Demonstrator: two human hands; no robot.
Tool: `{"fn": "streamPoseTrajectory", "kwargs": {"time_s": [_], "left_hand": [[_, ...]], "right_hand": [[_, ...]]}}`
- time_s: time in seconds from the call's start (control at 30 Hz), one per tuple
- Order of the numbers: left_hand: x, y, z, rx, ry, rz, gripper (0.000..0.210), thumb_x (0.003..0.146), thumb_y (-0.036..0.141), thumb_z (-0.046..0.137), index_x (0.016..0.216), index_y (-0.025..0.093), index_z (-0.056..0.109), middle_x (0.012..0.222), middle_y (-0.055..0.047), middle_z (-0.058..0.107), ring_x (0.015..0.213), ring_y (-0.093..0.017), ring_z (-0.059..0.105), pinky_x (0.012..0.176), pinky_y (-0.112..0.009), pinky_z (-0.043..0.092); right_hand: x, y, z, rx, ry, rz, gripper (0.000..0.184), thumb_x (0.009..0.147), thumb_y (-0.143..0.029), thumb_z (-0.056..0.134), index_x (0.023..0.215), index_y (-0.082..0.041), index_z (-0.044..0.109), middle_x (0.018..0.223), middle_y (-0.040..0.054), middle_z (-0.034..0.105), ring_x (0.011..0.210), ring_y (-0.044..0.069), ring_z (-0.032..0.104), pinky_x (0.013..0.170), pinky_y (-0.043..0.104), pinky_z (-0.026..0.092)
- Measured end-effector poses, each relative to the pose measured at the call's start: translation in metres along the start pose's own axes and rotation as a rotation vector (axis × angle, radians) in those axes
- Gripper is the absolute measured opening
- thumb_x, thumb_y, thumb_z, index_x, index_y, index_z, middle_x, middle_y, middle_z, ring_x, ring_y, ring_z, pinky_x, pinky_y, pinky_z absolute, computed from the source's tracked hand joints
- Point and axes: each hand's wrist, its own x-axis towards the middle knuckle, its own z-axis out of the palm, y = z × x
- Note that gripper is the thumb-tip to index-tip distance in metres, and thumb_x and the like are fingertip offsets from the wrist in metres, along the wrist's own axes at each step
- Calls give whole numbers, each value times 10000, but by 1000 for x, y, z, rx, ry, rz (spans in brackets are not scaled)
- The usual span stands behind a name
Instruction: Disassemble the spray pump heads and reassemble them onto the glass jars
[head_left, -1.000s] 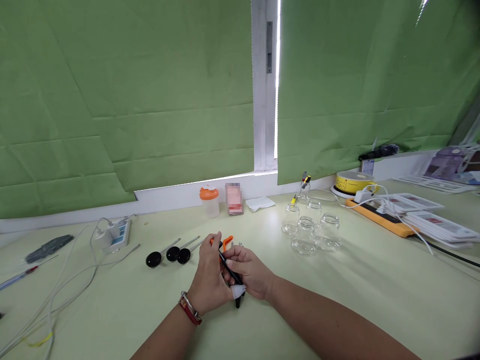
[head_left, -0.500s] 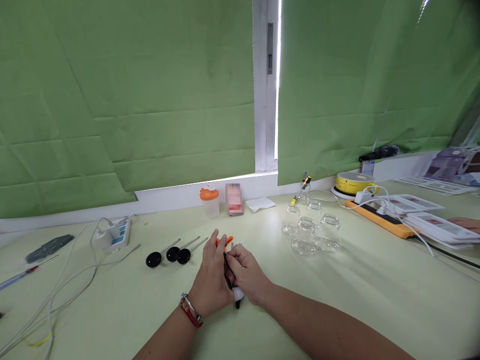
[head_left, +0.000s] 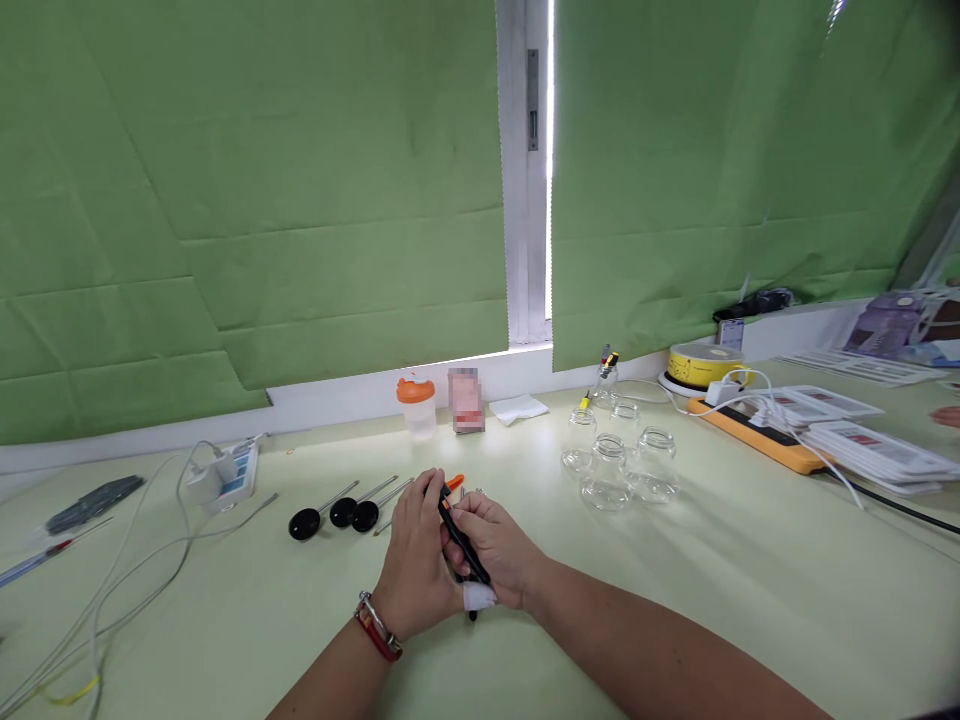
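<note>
In the head view, a slim black pen-shaped tool with a small orange mark slants between my hands. My right hand is closed on it, thumb and fingers pinching along its upper part. Curled around its left side, my left hand has fingertips at the far end and a thumb wrapped in white near the lower end. Just beyond the fingers lies an orange piece, partly covered, with small metal ends beside it. Another dark tip shows below the left thumb; what it belongs to is hidden.
Left of my hands lie three black discs with metal rods. Several glass jars stand right. An orange-lidded cup is behind. Cables, a white power strip and an orange one flank the table. Another person's hand shows far right.
The black tool has turned into fuller view between my hands. My left fingers have curled down from a more upright pose. The view has shifted slightly.
</note>
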Motion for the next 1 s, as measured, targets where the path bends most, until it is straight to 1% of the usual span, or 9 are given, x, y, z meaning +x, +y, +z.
{"fn": "streamPoseTrajectory", "kwargs": {"time_s": [0.07, 0.17, 0.3, 0.4, 0.53, 0.67, 0.77, 0.9, 1.0], "left_hand": [[0, 2, 1, 21, 5, -23, 1158, 499, 436, 723, 1429, 152, 95, 1336, -209, 346, 1261, -422, 326, 1002, -604, 299], [1, 6, 0, 37, 10, -39, 1115, 513, 435, 711, 1421, 143, 135, 1312, -200, 366, 1239, -398, 351, 997, -580, 312], [1, 10, 0, 56, 32, -57, 1041, 535, 389, 687, 1412, 152, 179, 1297, -182, 384, 1229, -378, 359, 999, -553, 313], [1, 11, 1, 72, 19, -75, 1002, 539, 382, 679, 1401, 156, 222, 1295, -179, 391, 1238, -385, 343, 1002, -558, 301], [0, 12, 3, 61, -32, -95, 1060, 514, 450, 696, 1407, 139, 216, 1308, -197, 384, 1240, -400, 333, 991, -574, 300], [-1, 10, 4, 77, -24, -102, 1096, 494, 467, 708, 1415, 143, 210, 1306, -192, 392, 1242, -401, 332, 999, -572, 285], [0, 8, 3, 105, -19, -83, 1073, 507, 453, 703, 1417, 149, 224, 1290, -180, 408, 1225, -389, 355, 1006, -551, 290], [2, 7, 3, 145, -5, -59, 1016, 531, 403, 684, 1413, 153, 245, 1264, -169, 432, 1193, -378, 387, 1005, -541, 306], [2, 9, 3, 142, 7, -64, 971, 531, 389, 679, 1386, 147, 287, 1239, -164, 457, 1168, -371, 416, 992, -526, 338]], "right_hand": [[1, 0, -1, -21, 6, 10, 297, 717, -397, 633, 723, -208, 405, 542, -56, 566, 399, 59, 425, 399, 195, 296], [1, -1, -1, -62, 12, 12, 295, 727, -399, 626, 718, -206, 404, 524, -61, 559, 398, 61, 432, 406, 199, 305], [0, -6, 0, -108, 22, 10, 316, 726, -425, 633, 720, -207, 405, 513, -61, 562, 393, 70, 454, 413, 204, 313], [0, -5, -1, -114, 17, 17, 333, 721, -450, 640, 727, -206, 415, 513, -60, 563, 393, 77, 474, 417, 210, 329], [5, 2, -6, -101, 32, 43, 322, 730, -437, 644, 716, -204, 421, 494, -54, 560, 400, 87, 483, 412, 212, 341], [7, 6, -9, -76, 0, 58, 338, 733, -467, 654, 741, -204, 441, 500, -56, 555, 404, 86, 477, 424, 219, 357], [6, 3, -7, -60, -11, 47, 379, 703, -484, 689, 754, -202, 441, 552, -54, 572, 425, 88, 491, 442, 231, 373], [4, -2, -6, -53, -19, 34, 416, 674, -499, 717, 758, -198, 442, 557, -52, 572, 440, 100, 507, 454, 247, 391], [4, -4, -6, -42, -26, 63, 427, 667, -504, 727, 775, -193, 456, 569, -46, 577, 466, 104, 519, 470, 252, 406]]}}
